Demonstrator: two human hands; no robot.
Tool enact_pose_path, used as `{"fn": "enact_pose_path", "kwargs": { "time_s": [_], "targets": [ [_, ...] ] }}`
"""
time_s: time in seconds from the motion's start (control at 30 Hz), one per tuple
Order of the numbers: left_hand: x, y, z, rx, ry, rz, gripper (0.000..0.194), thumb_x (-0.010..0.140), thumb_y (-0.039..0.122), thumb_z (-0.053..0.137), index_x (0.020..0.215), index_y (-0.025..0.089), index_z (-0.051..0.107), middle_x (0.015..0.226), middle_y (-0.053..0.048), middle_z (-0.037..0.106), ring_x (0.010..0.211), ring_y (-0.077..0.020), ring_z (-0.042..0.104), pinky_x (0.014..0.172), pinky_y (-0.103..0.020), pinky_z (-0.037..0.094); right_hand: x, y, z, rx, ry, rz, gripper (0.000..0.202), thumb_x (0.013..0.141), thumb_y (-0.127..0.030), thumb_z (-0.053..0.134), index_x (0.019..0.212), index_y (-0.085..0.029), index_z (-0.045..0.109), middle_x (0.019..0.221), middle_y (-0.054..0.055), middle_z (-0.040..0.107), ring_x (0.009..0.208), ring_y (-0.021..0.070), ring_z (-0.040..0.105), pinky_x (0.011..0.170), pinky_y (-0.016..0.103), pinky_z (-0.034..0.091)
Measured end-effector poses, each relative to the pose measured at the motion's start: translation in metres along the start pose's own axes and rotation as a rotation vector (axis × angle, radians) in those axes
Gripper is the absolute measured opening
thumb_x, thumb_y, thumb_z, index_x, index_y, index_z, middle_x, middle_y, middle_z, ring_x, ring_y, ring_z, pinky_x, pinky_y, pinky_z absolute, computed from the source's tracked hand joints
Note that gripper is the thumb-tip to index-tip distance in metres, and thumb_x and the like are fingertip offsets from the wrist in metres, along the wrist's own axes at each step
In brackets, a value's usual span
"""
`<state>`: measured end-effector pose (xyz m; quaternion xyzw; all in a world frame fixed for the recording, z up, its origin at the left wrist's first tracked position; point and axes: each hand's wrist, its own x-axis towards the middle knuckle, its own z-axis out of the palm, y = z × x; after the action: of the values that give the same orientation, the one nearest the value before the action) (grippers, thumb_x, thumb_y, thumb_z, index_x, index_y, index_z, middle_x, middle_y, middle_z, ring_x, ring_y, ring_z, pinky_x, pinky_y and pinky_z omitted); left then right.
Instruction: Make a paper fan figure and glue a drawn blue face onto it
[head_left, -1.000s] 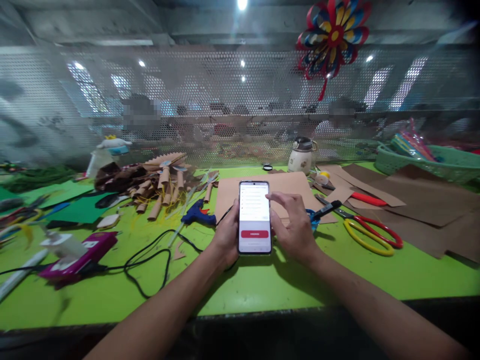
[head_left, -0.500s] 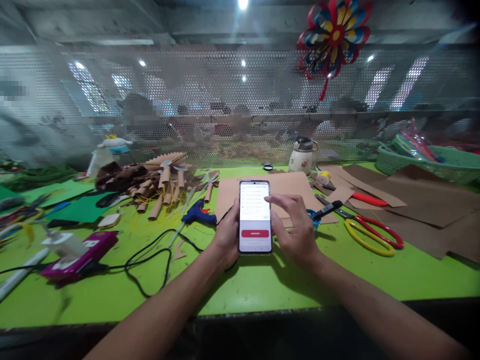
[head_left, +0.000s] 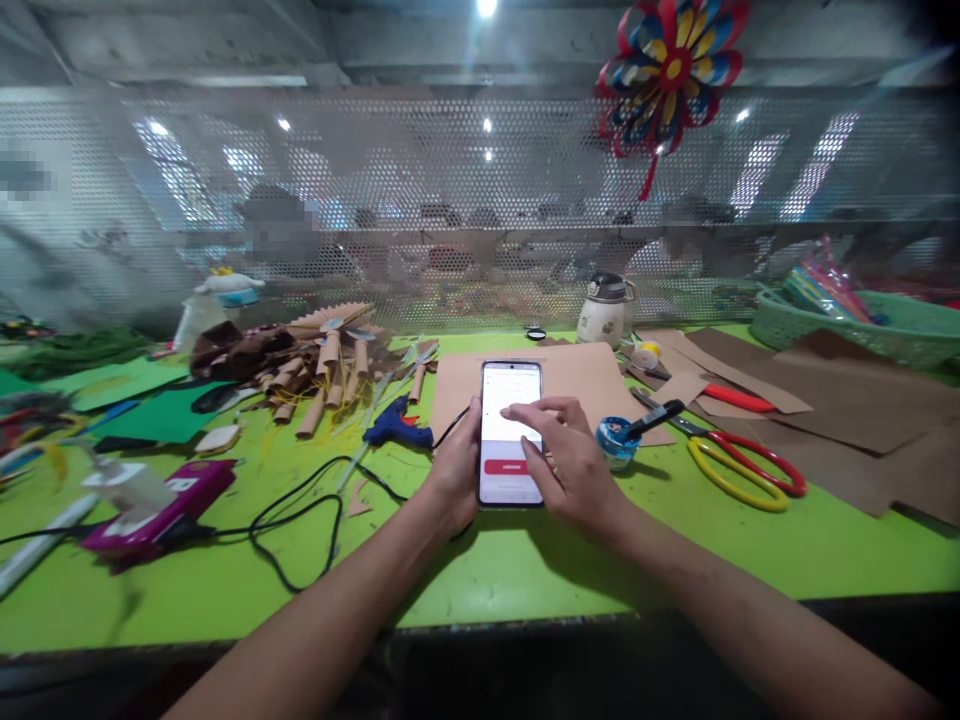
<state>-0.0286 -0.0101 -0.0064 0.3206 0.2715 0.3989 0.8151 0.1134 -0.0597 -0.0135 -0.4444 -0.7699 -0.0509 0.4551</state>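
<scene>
A smartphone [head_left: 511, 487] with a lit white screen and a red button stands upright in my left hand [head_left: 454, 472], whose fingers wrap its left edge. Over the screen's right side is my right hand [head_left: 579, 462], fingers apart, holding nothing; its index fingertip is at the upper middle of the screen. Behind the phone lies brown paper [head_left: 585, 375] on the green table [head_left: 517, 580]. A blue glue gun [head_left: 399, 425] rests left of the phone. Right of my right hand are a blue-lidded jar [head_left: 618, 443] with a black-handled tool on it and yellow-and-red scissors [head_left: 739, 475].
A magenta power strip [head_left: 161, 515] with black cable lies at left, near green sheets [head_left: 176, 412]. Paper tubes [head_left: 311, 412] are piled back left. A white jug [head_left: 602, 315], brown sheets [head_left: 847, 400] and a green basket [head_left: 900, 335] stand or lie at right.
My right hand has moved left across the phone, its index fingertip going from the right edge to the middle of the screen. The blue-lidded jar shows more fully.
</scene>
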Motion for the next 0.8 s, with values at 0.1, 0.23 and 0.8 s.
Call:
{"fn": "enact_pose_path", "kwargs": {
  "time_s": [0.1, 0.23, 0.8],
  "targets": [
    [0.0002, -0.0004, -0.0002, 0.001, 0.008, 0.008, 0.048, 0.096, 0.045, 0.040, 0.122, 0.011, 0.060, 0.094, -0.014, 0.073, 0.073, -0.0266, 0.072, 0.071, -0.040, 0.057, 0.0001, 0.0007, 0.0010, -0.037, -0.025, 0.013, 0.044, 0.087, -0.010, 0.046, 0.129, -0.020, 0.050, 0.107, 0.012, 0.064, 0.108, 0.0309, 0.049, 0.082, 0.050, 0.046],
    [0.0011, -0.0013, -0.0013, -0.008, 0.009, 0.010, 0.047, 0.096, 0.045, 0.040, 0.121, 0.011, 0.060, 0.093, -0.014, 0.073, 0.073, -0.0268, 0.072, 0.072, -0.041, 0.057, -0.0008, 0.0008, 0.0001, 0.018, 0.019, 0.026, 0.043, 0.088, -0.009, 0.045, 0.129, -0.022, 0.050, 0.111, 0.010, 0.064, 0.106, 0.0293, 0.049, 0.083, 0.048, 0.047],
    [-0.0007, 0.0005, 0.0005, 0.026, 0.022, 0.023, 0.049, 0.096, 0.048, 0.038, 0.120, 0.012, 0.061, 0.095, -0.014, 0.073, 0.077, -0.0271, 0.072, 0.075, -0.041, 0.057, -0.0023, -0.0004, -0.0013, 0.060, 0.163, 0.044, 0.037, 0.087, -0.007, 0.048, 0.121, -0.020, 0.056, 0.102, 0.008, 0.064, 0.095, 0.0264, 0.049, 0.077, 0.043, 0.048]
  ]
}}
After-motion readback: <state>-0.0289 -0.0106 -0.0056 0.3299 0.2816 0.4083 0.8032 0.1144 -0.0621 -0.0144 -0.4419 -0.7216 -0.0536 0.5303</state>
